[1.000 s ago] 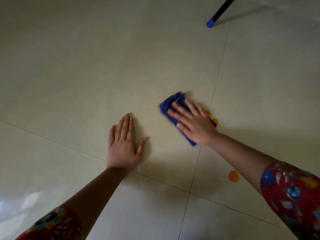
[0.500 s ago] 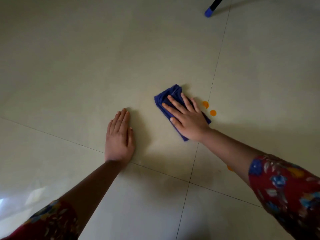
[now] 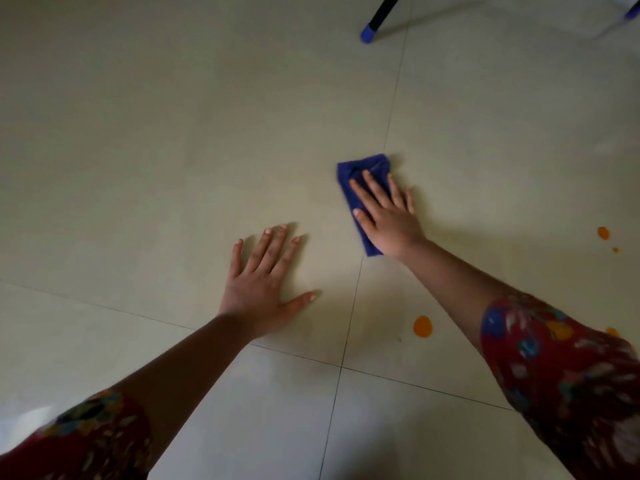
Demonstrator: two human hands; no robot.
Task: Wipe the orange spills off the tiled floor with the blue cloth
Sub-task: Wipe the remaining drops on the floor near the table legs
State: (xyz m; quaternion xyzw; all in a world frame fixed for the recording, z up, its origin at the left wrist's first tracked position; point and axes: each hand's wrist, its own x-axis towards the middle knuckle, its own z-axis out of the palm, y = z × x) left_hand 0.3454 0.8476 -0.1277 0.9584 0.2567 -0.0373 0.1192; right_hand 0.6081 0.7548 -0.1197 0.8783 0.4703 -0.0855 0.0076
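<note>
Head view, looking down on the tiled floor [image 3: 173, 133]: the right hand [image 3: 388, 216] lies flat on the blue cloth [image 3: 363, 168], its grip apart, fingers straight and spread, pressing the fabric down rather than pinching it. The cloth is folded into a narrow strip just left of the grout line [image 3: 389, 126]. Its long axis runs away from the person, tilted slightly, and its far end pokes out past the fingertips. The left hand [image 3: 263, 289] is planted on bare tile, grip apart, holding nothing, thumb pointing right; it looks like a brace. Now the relation that counts: the largest orange spill [image 3: 422, 326] sits nearer the person than the cloth and a little to its right, just beside the right forearm and near the left thumb. My read is that the cloth must be drawn back along its own length and slightly rightward to cover it. Two smaller orange spots [image 3: 603, 233] lie well apart, far right, and another orange fleck [image 3: 612, 331] peeks out at the floral sleeve [image 3: 554, 375]. A black leg with a blue tip [image 3: 369, 31] stands far up the frame. No brand, label or legible writing anywhere.
</note>
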